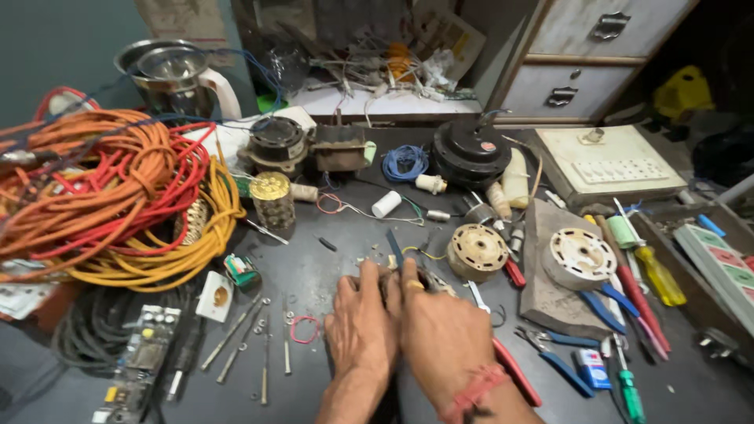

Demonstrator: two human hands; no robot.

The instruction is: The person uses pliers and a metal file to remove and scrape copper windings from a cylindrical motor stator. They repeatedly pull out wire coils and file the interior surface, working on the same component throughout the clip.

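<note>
From the head camera, two hands meet at the near middle of the dark workbench [314, 267]. The left hand [361, 322] and the right hand [444, 334] curl together around one small part, mostly hidden; one thin blue blade [393, 248] sticks up between them. Just right lies one cream motor core [477, 252]; far left, one tangle of orange, red and yellow wire [118, 196]. Near left lie about five long bolts [232, 334].

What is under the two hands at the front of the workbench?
A dark, flat blade-like tip sticks out beyond the left hand and right hand. A bit of metal shows at the right hand's edge. Whatever they grip is otherwise covered, resting over the dark workbench.
</note>
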